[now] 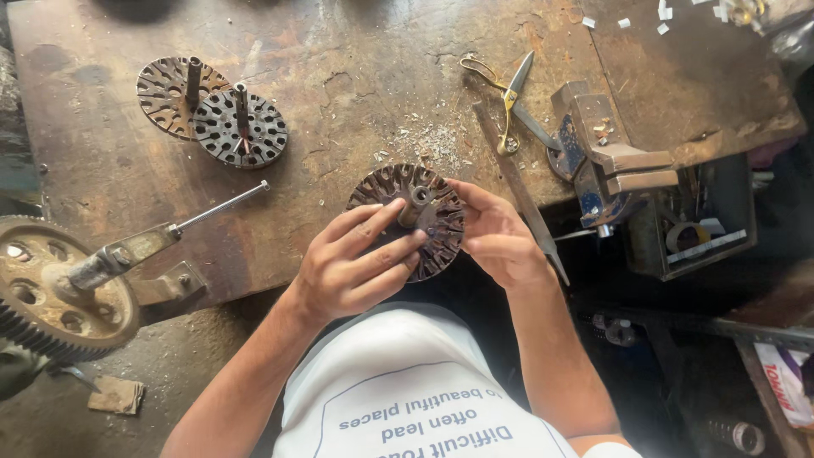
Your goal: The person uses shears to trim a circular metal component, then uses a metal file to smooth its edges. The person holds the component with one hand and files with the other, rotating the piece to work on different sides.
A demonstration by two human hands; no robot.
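- We see a round, rusty-brown slotted metal motor core (413, 219) with a short central shaft, held at the near edge of the worn, stained metal-topped workbench (356, 85).
- Our left hand (356, 259) grasps it, fingers curled over its face; our right hand (496, 233) clasps the rim, fingers half bent.
- Two similar slotted discs (212, 110) lie overlapping near the far left corner — dark, pitted iron.
- Brass-handled scissors (507, 102) and a blue bench vise (602, 153) sit toward the right edge.
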